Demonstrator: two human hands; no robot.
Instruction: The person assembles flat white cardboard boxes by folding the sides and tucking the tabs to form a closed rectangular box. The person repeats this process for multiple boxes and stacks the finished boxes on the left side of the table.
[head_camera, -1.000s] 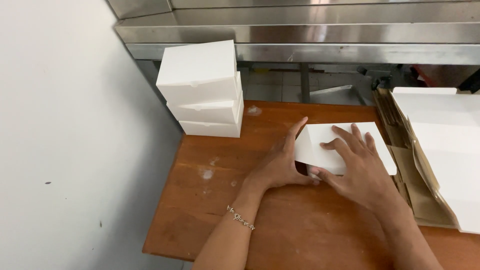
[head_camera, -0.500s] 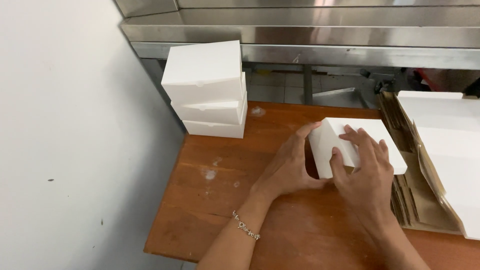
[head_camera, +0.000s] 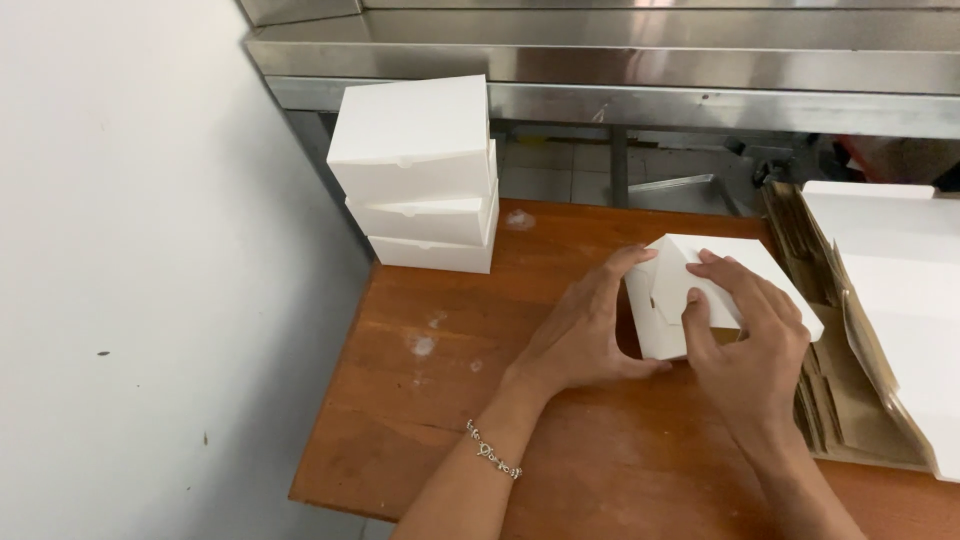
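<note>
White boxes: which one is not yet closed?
The box between the left hand and right hand; its flap is raised, unlike the three stacked boxes.

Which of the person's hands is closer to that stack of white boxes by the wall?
Left. The left hand lies nearer the stack of white boxes, pressing the small white box from that side. The right hand grips it from the far side.

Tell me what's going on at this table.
A person is working a white cardboard box on a wooden table with both bare hands. The left hand cups its near left corner, while the right hand presses on a flap on top. Three finished white boxes are stacked at the back left, and flat white sheets lie in brown packaging at the right.
</note>
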